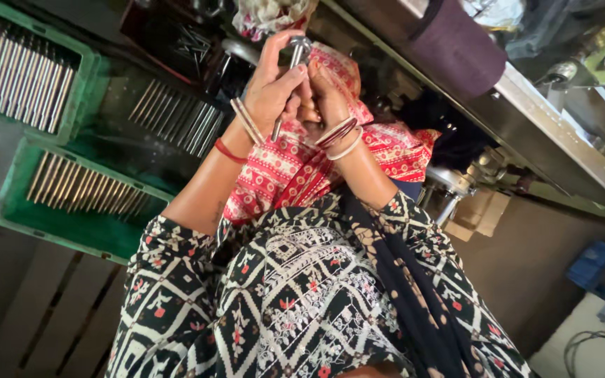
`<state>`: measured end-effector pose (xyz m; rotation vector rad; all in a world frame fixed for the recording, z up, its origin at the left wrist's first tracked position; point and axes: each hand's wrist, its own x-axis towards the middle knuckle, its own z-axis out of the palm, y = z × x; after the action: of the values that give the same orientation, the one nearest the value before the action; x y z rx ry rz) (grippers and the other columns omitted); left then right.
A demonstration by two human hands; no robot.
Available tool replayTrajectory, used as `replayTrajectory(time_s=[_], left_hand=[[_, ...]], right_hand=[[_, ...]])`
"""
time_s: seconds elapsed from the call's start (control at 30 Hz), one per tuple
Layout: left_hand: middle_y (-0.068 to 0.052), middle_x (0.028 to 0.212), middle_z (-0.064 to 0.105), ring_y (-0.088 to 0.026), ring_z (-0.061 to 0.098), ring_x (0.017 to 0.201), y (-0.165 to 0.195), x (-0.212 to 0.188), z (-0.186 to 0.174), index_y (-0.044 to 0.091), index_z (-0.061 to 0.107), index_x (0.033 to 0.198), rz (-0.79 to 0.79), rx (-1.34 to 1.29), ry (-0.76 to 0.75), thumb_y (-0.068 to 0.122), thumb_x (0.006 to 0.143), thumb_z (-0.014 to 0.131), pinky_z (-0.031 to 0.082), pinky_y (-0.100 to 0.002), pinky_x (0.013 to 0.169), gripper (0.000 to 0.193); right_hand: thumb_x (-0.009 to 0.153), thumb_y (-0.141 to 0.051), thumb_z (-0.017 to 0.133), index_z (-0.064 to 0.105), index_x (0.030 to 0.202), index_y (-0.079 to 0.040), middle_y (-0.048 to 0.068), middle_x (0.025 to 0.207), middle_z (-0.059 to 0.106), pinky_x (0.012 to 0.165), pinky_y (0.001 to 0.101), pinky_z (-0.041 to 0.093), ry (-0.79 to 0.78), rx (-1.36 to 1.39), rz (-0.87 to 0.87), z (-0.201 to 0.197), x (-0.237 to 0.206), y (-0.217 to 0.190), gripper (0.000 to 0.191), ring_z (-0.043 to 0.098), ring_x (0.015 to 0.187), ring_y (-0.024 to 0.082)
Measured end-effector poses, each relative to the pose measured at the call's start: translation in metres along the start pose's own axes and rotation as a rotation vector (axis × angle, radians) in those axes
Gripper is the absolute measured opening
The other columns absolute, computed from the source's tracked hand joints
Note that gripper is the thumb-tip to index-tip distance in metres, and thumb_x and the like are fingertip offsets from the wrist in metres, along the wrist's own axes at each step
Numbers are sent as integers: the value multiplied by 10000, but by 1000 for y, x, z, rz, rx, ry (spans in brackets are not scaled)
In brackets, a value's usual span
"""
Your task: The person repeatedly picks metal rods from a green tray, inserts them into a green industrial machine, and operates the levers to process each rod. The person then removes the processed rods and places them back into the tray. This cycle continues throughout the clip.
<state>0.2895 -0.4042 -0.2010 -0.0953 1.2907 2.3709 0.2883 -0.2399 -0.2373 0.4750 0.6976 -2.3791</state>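
Workshop clutter fills the view, tilted sideways: a dark metal counter (568, 147) runs along the upper right, and green crates (50, 224) sit at the left, each holding a row of grey steel rods (85, 190) laid side by side. Both hands are raised together over a red patterned cloth (295, 175) on the lap. The left hand (271, 91) is closed around a steel pin (290, 84) with a rounded silver head, its grip firm on the shaft, thumb lying along it. The right hand (323, 91) presses against the left from the other side, fingers curled by the pin; whether it actually clasps the pin I cannot tell. The step in hand looks like checking or fitting this single pin, held upright just above the cloth. Any next move would call for a steady hold, since the shaft is slim and smooth. Packages: a tan cardboard box (481, 213) sits under the counter at the right, a blue crate (596, 266) lies lower right, and a dark purple roll (456, 49) rests on the counter. No labels are readable.
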Motion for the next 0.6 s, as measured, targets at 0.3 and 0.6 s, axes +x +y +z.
replayTrajectory(time_s=[0.3, 0.6], left_hand=[[-41, 900, 535, -125, 429, 646, -5, 9, 18, 102, 547, 1385, 359, 205, 114, 149, 1121, 638, 337, -283, 533, 283], [-130, 974, 771, -293, 639, 554, 10, 13, 7, 66, 663, 1121, 904, 1353, 293, 429, 975, 760, 482, -404, 495, 403]], right_hand=[[1197, -292, 513, 602, 1138, -111, 73, 1013, 651, 832, 357, 533, 321, -1373, -1340, 13, -9, -15, 210, 641, 896, 236], [1095, -411, 471, 508, 987, -169, -46, 626, 414, 427, 285, 329, 329, -352, -290, 7, -14, 14, 268, 388, 478, 91]])
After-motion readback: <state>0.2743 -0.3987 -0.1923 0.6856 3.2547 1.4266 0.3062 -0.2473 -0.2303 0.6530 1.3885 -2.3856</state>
